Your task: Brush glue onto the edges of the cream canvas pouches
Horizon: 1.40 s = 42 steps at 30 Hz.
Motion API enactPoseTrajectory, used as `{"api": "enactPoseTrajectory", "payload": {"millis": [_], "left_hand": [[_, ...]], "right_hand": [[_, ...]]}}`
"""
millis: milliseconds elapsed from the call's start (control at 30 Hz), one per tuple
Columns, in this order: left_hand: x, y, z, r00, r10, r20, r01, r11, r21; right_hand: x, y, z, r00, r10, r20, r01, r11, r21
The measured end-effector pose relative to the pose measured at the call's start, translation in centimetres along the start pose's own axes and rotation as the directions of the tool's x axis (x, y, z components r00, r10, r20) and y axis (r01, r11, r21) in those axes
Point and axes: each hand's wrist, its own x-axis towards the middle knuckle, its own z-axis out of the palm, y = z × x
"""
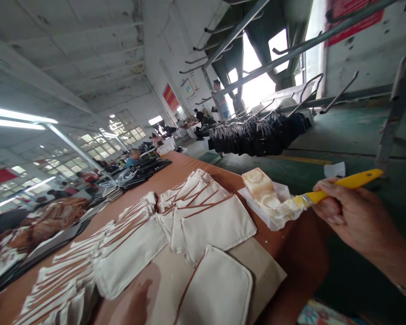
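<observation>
My right hand (347, 210) is closed round the yellow handle of a paintbrush (345, 185) at the right. The brush's bristles are down in a white plastic tub (280, 221) that holds creamy, whitish paste (272, 201). The tub sits at the table's right edge. In front of me lies a cream-coloured stitched panel (219, 289) with a brown edge, partly on a sheet of brown card (262, 266). Overlapping rows of similar cream pieces (216, 221) spread to the left and behind it. I cannot see my left hand.
The brown table (186, 162) runs away from me. Black flat pieces (145, 171) lie at its far end, and a brown bundle (59, 216) is at the left. A metal rack (250, 74) with hooks and hanging black items (257, 140) stands beyond. A seated person (133, 158) is farther back.
</observation>
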Motion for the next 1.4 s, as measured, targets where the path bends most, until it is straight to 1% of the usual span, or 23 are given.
{"api": "enactPoseTrajectory", "payload": {"millis": [33, 67, 100, 133, 200, 233, 300, 367, 433, 500, 600, 700, 800, 867, 933, 1000, 1100, 1167, 1200, 1267, 1333, 1400], "left_hand": [[0.2, 0.0, 1.3, 0.997, 0.022, 0.077, -0.024, 0.999, 0.026], [0.5, 0.5, 2.6, 0.986, 0.052, 0.157, -0.059, 0.997, 0.041], [0.9, 1.3, 4.0, 0.975, 0.082, 0.207, -0.096, 0.994, 0.058], [1.3, 2.3, 5.5, 0.97, 0.096, 0.223, -0.112, 0.992, 0.06], [2.2, 4.1, 8.3, 0.97, 0.077, 0.229, -0.097, 0.992, 0.077], [2.7, 4.7, 9.6, 0.971, 0.054, 0.232, -0.075, 0.994, 0.082], [3.5, 5.3, 11.8, 0.972, 0.004, 0.236, -0.025, 0.996, 0.088], [4.0, 5.3, 13.3, 0.972, -0.033, 0.234, 0.017, 0.997, 0.071], [4.0, 5.2, 14.1, 0.968, -0.048, 0.245, 0.043, 0.999, 0.028], [3.7, 5.3, 14.4, 0.958, -0.046, 0.285, 0.059, 0.998, -0.038], [2.6, 6.0, 14.0, 0.946, -0.016, 0.324, 0.069, 0.986, -0.154], [0.9, 7.4, 13.0, 0.95, 0.041, 0.309, 0.043, 0.965, -0.259], [-1.1, 9.3, 11.7, 0.952, 0.148, 0.268, -0.033, 0.92, -0.391], [-2.3, 10.6, 10.9, 0.95, 0.206, 0.233, -0.078, 0.883, -0.463], [-3.4, 11.7, 10.4, 0.95, 0.216, 0.227, -0.079, 0.867, -0.493], [-4.1, 12.6, 10.1, 0.948, 0.215, 0.236, -0.07, 0.861, -0.505], [-4.8, 13.1, 9.9, 0.938, 0.241, 0.249, -0.078, 0.847, -0.526], [-5.0, 13.1, 9.8, 0.938, 0.24, 0.252, -0.065, 0.831, -0.552], [-5.0, 13.0, 9.7, 0.938, 0.236, 0.255, -0.053, 0.822, -0.567], [-5.1, 13.0, 9.6, 0.938, 0.229, 0.259, -0.035, 0.807, -0.59], [-5.2, 13.1, 9.5, 0.935, 0.234, 0.265, -0.033, 0.805, -0.593], [-5.3, 13.4, 9.5, 0.931, 0.246, 0.271, -0.045, 0.811, -0.583]], "right_hand": [[-0.1, 0.7, 0.3, 1.0, 0.022, 0.014, -0.022, 1.0, -0.005], [-0.3, 1.3, 0.6, 0.998, 0.045, 0.033, -0.045, 0.999, -0.009], [-0.4, 1.9, 0.9, 0.996, 0.068, 0.051, -0.067, 0.998, -0.01], [-0.6, 2.4, 1.3, 0.994, 0.087, 0.063, -0.087, 0.996, -0.011], [-1.1, 3.2, 1.9, 0.991, 0.118, 0.063, -0.117, 0.993, -0.026], [-1.3, 3.5, 2.1, 0.989, 0.132, 0.061, -0.129, 0.991, -0.04], [-1.6, 4.1, 2.2, 0.986, 0.151, 0.067, -0.146, 0.986, -0.074], [-1.7, 4.8, 2.0, 0.982, 0.169, 0.083, -0.161, 0.982, -0.096], [-1.8, 5.7, 1.9, 0.977, 0.189, 0.103, -0.176, 0.976, -0.127], [-1.9, 6.9, 2.1, 0.968, 0.215, 0.13, -0.191, 0.966, -0.175], [-2.2, 8.6, 3.2, 0.947, 0.262, 0.185, -0.218, 0.949, -0.226], [-2.3, 9.7, 5.0, 0.928, 0.297, 0.224, -0.24, 0.938, -0.249], [-2.4, 10.0, 6.5, 0.905, 0.313, 0.288, -0.232, 0.931, -0.282], [-2.7, 9.9, 7.2, 0.887, 0.297, 0.355, -0.191, 0.934, -0.303], [-3.2, 9.9, 7.7, 0.867, 0.269, 0.42, -0.12, 0.929, -0.349], [-3.6, 10.1, 8.0, 0.851, 0.214, 0.479, 0.004, 0.91, -0.414], [-3.7, 10.2, 8.3, 0.82, 0.086, 0.566, 0.241, 0.846, -0.477], [-3.4, 9.9, 8.2, 0.823, 0.01, 0.568, 0.327, 0.808, -0.489], [-3.2, 9.7, 8.1, 0.834, -0.006, 0.552, 0.332, 0.805, -0.491], [-3.2, 9.0, 8.0, 0.85, 0.002, 0.526, 0.293, 0.829, -0.477], [-3.4, 8.4, 7.9, 0.837, 0.037, 0.546, 0.258, 0.853, -0.454], [-3.7, 8.1, 8.0, 0.805, 0.048, 0.591, 0.279, 0.849, -0.448]]}}
